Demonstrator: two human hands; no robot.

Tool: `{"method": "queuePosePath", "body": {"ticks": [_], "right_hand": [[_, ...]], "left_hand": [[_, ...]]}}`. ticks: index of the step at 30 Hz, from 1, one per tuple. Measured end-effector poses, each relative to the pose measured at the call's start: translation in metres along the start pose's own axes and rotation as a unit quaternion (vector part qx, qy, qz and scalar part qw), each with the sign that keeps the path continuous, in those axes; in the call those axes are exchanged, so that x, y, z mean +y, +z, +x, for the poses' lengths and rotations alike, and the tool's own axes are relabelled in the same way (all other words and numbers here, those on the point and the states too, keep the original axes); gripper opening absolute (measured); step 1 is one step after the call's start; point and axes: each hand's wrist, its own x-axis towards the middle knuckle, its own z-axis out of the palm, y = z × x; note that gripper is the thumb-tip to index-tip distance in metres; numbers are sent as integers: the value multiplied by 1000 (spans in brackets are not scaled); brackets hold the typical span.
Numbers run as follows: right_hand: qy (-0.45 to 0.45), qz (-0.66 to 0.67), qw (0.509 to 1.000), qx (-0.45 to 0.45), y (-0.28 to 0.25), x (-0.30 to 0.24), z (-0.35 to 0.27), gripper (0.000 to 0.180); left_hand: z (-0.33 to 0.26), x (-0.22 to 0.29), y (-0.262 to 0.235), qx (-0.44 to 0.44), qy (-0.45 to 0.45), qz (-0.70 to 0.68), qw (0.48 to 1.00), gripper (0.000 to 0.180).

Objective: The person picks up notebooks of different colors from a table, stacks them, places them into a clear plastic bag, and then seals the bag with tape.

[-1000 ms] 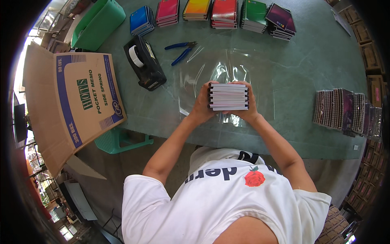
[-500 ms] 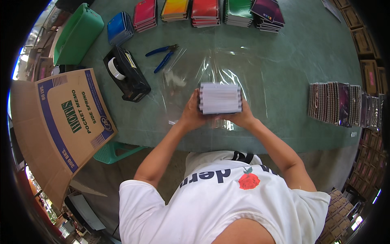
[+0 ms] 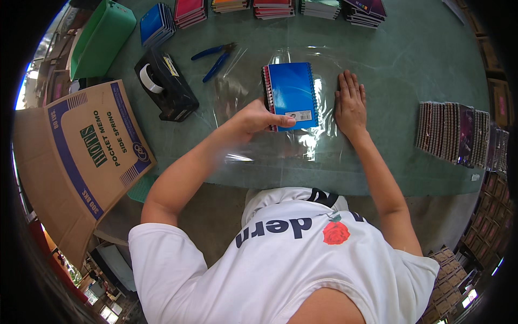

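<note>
My left hand [image 3: 260, 117] grips a stack of spiral notebooks from its near left corner, thumb lying over the top cover. The uppermost notebook [image 3: 292, 92] is blue, with a small white label near its lower edge; reddish edges of others show along the left side. Beneath the stack a clear plastic sheet [image 3: 243, 89] is spread on the green table. To the right of the stack, my right hand [image 3: 352, 105] lies flat on the sheet's right part, fingers stretched out and holding nothing.
Left of the sheet are blue-handled cutters [image 3: 216, 62], a black tape dispenser [image 3: 171, 89], a green bin [image 3: 102, 40] and a cardboard box [image 3: 102, 140]. Colored notebook piles [image 3: 274, 9] line the far side. Wrapped notebook bundles [image 3: 453, 132] stand at the right.
The stack, held edge-up between both hands before, now shows its blue cover facing up in my left hand. My right hand has let go and moved right, onto the sheet.
</note>
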Motion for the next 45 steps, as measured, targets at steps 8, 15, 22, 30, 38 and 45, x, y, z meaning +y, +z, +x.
{"method": "queuePosePath", "body": {"ticks": [8,15,22,30,38,45], "right_hand": [[-43,67,997,-3,2,3,-3,34],[-48,198,979,-3,-18,-1,4,24],[265,426,805,-317,-74,37,-27,30],[278,747,573,-190,-42,-3,-50,28],[295,812,461,-202,-37,-1,-55,41],[270,805,473,-236,-40,-2,-51,39]], "left_hand": [[-6,0,6,78,-1,73,994,74],[0,-9,4,108,18,94,989,82],[-10,-38,8,426,202,328,819,66],[-2,-47,133,283,365,322,826,19],[0,-43,131,329,374,285,819,19],[7,-43,125,331,417,339,776,16]]}}
